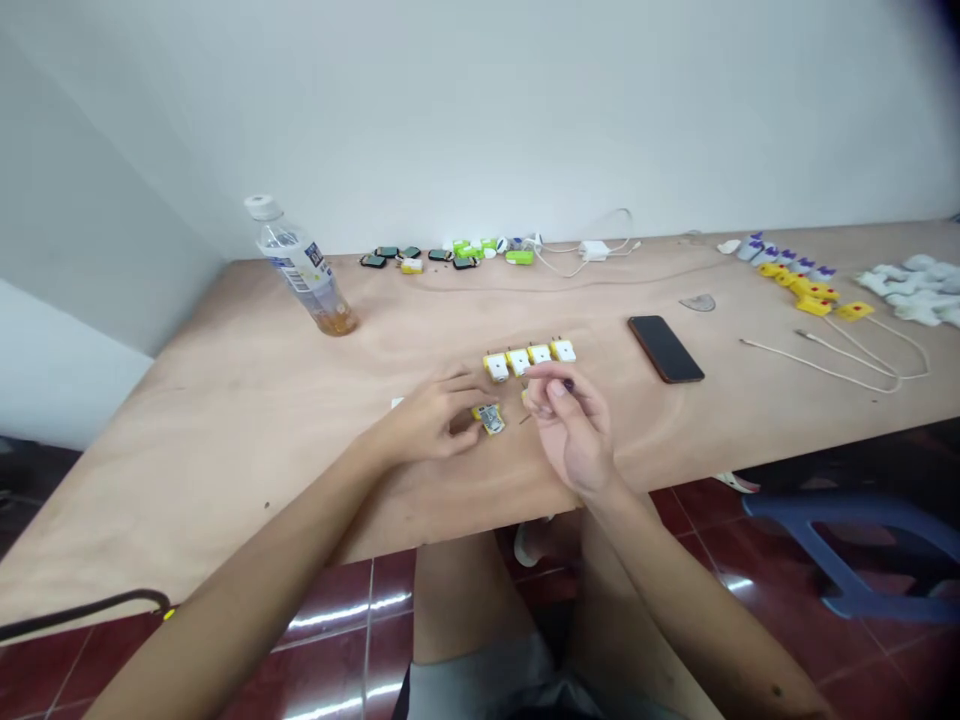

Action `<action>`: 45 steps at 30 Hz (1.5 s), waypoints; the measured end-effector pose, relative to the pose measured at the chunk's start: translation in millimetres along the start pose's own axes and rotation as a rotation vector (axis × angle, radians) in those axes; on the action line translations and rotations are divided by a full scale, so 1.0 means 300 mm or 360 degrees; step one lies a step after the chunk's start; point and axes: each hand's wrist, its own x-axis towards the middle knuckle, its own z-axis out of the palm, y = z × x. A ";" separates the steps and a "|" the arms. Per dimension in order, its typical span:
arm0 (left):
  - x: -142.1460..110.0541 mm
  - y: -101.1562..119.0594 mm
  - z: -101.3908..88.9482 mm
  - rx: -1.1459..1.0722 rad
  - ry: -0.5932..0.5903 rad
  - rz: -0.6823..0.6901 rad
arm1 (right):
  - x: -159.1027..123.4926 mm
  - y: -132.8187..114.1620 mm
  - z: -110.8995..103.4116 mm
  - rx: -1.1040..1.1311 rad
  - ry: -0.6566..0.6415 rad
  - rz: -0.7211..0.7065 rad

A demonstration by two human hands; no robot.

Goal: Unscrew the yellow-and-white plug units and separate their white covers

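The left hand point(439, 415) curves parted fingers about a small yellow-and-white unit point(491, 419), grip unclear; it looks light, stiff, best taken by its sides. The right hand point(576, 435) has curled fingers; I cannot tell what they grip. Four similar units point(496, 367) crowd just beyond; the tabletop point(247, 420) widens leftward, its edge nearer the wrists.

A bottle point(304, 272) is stood at left, a phone point(666, 349) is laid at right, a stool point(862, 508) is partly seen.
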 end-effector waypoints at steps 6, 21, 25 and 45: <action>0.004 0.000 0.007 0.0003 0.0080 -0.0037 | 0.053 -0.001 0.051 0.0297 0.0011 0.0224; -0.011 -0.025 -0.001 -0.0247 0.0054 -0.0103 | 0.082 0.029 0.114 0.0234 -0.0049 0.0114; -0.009 -0.024 0.002 -0.0217 0.0052 -0.0066 | 0.086 0.047 0.113 0.0187 -0.0059 0.0139; -0.014 -0.034 0.033 -0.0167 0.0122 -0.0113 | 0.174 0.070 0.081 -0.0351 -0.0675 0.0278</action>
